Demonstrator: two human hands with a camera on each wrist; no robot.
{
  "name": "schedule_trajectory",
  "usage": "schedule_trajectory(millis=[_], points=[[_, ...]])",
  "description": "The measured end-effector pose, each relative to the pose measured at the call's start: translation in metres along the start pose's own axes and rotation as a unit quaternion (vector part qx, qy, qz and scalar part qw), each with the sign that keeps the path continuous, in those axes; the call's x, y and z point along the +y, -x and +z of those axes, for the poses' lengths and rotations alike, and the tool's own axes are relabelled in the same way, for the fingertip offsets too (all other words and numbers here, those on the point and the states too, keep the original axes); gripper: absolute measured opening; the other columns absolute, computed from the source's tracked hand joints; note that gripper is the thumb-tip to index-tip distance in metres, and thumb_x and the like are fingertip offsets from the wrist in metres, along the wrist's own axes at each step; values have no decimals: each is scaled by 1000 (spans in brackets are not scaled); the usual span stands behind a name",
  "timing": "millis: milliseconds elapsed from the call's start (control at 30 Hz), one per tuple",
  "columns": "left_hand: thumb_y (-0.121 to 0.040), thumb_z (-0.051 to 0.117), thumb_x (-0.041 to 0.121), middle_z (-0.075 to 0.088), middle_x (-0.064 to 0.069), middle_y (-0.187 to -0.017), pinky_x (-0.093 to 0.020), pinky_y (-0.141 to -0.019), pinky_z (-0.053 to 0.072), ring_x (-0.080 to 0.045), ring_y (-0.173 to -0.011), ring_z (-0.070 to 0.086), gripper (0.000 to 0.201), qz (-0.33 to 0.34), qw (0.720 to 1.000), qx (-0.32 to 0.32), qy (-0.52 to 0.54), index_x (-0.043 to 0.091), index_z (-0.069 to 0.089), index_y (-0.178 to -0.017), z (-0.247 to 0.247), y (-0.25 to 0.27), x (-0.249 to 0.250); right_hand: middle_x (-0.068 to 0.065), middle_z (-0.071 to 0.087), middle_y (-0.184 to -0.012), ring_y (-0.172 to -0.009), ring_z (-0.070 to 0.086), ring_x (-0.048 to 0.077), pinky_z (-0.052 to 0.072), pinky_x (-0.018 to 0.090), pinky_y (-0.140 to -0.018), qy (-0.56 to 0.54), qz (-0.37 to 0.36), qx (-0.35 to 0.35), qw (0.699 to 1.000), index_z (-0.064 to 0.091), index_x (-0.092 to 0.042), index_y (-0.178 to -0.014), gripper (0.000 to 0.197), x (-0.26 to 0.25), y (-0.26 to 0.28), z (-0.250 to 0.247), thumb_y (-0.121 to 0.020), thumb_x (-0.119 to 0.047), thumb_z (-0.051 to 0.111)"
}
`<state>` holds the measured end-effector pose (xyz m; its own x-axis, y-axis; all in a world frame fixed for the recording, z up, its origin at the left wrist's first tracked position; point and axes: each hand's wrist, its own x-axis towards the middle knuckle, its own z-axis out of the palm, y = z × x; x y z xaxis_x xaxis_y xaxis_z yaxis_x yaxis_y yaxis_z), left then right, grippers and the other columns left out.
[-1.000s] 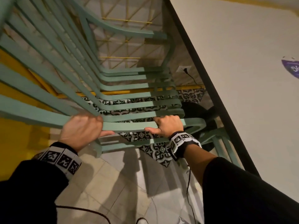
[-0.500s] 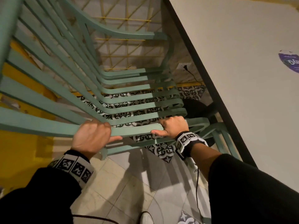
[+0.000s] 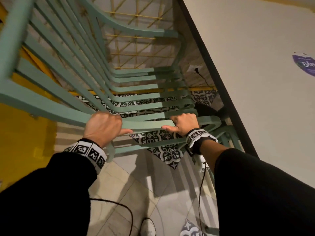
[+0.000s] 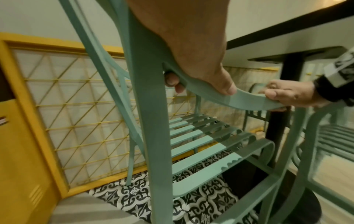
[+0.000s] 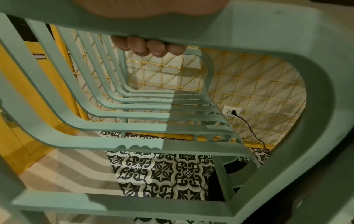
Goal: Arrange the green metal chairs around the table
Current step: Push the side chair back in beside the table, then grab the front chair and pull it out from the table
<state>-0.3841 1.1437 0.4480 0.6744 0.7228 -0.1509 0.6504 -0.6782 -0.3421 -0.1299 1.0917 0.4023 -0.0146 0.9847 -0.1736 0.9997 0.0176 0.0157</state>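
Observation:
A green metal slatted chair (image 3: 136, 99) stands side-on beside the white table (image 3: 255, 82), its seat front under the table's black edge. My left hand (image 3: 104, 126) grips the near curved armrest bar towards the backrest. Further along the same bar, near its front bend, my right hand (image 3: 185, 124) grips it too. In the left wrist view my left hand (image 4: 191, 53) wraps the bar of the chair (image 4: 191, 139), with the right hand (image 4: 291, 94) beyond. The right wrist view shows fingers (image 5: 149, 47) curled under the chair (image 5: 134, 128) bar.
A black pedestal (image 4: 283, 106) holds the table up, and a second green chair (image 4: 335, 136) stands just right of it. A yellow lattice wall panel (image 3: 136, 48) with a plugged socket (image 3: 194, 69) lies behind. A yellow door (image 4: 23, 136) is at the left. Patterned tiles (image 3: 168, 154) cover the floor.
The chair and both hands have shifted a little to the right, towards the table edge. Both grips on the armrest bar stay the same.

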Motion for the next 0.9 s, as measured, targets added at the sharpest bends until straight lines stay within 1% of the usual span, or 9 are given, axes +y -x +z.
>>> schedule_trajectory(millis=[67,133,200,267,400,467,567,700,900], points=[[-78,15,71,42,3,-50,-24,-48,34,-14,-49,47,66,-17,1000,9,9,17,50,-68,-5,5,3,12,63,-68,-68,60,29,32,29,-52,3,13,-14,1000,61,-11,-88,118,-2,5,-6,-47,-90,-16],[-82,20,67,64,-4,-83,-31,-72,42,-19,-78,58,66,-49,998,23,43,14,57,-94,-10,14,9,15,65,-105,-97,59,31,43,38,-77,-35,33,-29,998,55,-13,-110,98,-5,17,-9,-66,-84,5],[-80,19,65,60,-8,-114,-38,-94,38,-23,-106,54,72,-91,987,25,134,11,50,-115,-20,34,18,13,50,-132,-121,44,30,32,44,-103,-100,46,-19,994,39,-19,-132,79,-13,39,-13,-76,-73,22],[-76,17,66,60,-9,-118,-42,-96,40,-23,-110,54,77,-121,967,51,218,11,50,-119,-39,64,28,10,40,-141,-130,34,28,26,45,-111,-161,57,7,985,28,-25,-140,70,-25,71,-24,-82,-64,37],[-80,24,65,71,-5,-98,-41,-84,51,-21,-92,65,66,-106,951,108,269,15,59,-106,-116,142,51,7,33,-147,-137,25,23,21,39,-114,-232,30,30,972,28,-25,-140,64,-51,167,-74,-86,-54,44],[-83,18,66,71,-3,-94,-35,-89,39,-17,-94,58,66,-81,937,169,294,17,57,-103,-164,184,68,3,31,-148,-138,22,19,19,33,-115,-262,11,54,963,30,-27,-140,76,-62,233,-117,-78,-71,29],[-85,11,67,70,-6,-93,-34,-83,30,-16,-97,46,73,-47,909,254,326,15,59,-101,-236,248,111,-2,29,-149,-137,20,12,16,24,-111,-293,11,105,950,30,-28,-139,62,-63,348,-184,-85,-58,36],[-81,9,70,65,-4,-105,-41,-86,43,-24,-102,56,77,15,876,241,418,16,55,-109,-314,321,203,2,37,-145,-132,30,14,25,30,-109,-289,75,176,938,37,-27,-136,63,-28,487,-232,-84,-61,37],[-82,19,61,52,-1,-123,-34,-96,33,-17,-114,44,64,174,867,183,430,19,41,-125,-389,363,372,11,44,-138,-129,37,24,30,44,-108,-241,198,259,914,43,-18,-132,52,75,647,-237,-89,-48,39]])
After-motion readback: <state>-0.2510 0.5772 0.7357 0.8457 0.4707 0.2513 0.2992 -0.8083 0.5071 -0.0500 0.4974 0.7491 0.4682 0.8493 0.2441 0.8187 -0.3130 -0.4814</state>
